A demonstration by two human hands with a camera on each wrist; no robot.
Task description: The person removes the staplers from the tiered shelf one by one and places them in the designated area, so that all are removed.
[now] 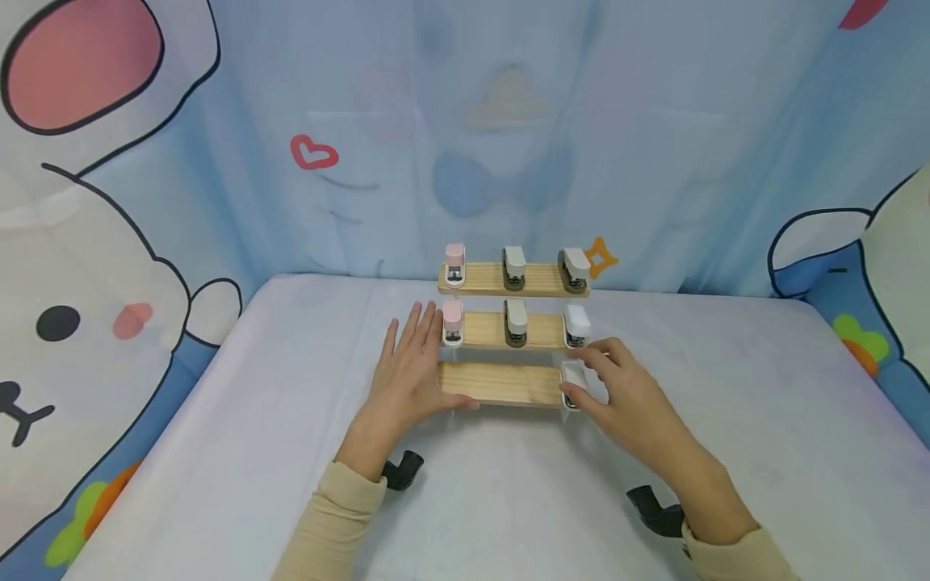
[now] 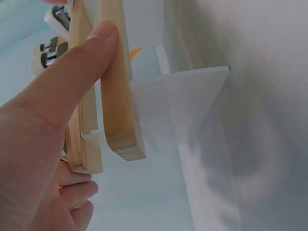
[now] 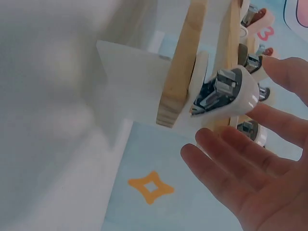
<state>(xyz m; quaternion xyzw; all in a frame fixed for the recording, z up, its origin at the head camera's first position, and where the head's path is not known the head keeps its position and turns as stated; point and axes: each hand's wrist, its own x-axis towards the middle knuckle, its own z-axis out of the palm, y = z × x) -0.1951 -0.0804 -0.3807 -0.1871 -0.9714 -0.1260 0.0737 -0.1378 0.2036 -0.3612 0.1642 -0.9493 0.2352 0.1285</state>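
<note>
A three-tier wooden display rack (image 1: 501, 382) on clear supports stands in the middle of the table. My left hand (image 1: 410, 367) rests along its left side, fingers extended and thumb on the lowest board (image 2: 115, 91). At that board's right end stands a white stapler (image 1: 574, 379). The right hand (image 1: 630, 399) is around it in a loose spread, thumb at its left and index finger behind. In the right wrist view the stapler (image 3: 226, 91) shows its metal front, the index fingertip right at its white cap and the other fingers (image 3: 211, 168) spread below.
Pink stapler (image 1: 453, 323), white-and-grey stapler (image 1: 516, 323) and white stapler (image 1: 576, 325) occupy the middle tier. Above them sit another pink stapler (image 1: 454, 265) and two white-and-grey ones, including a right-hand stapler (image 1: 574, 270). A printed curtain (image 1: 363, 218) hangs close behind.
</note>
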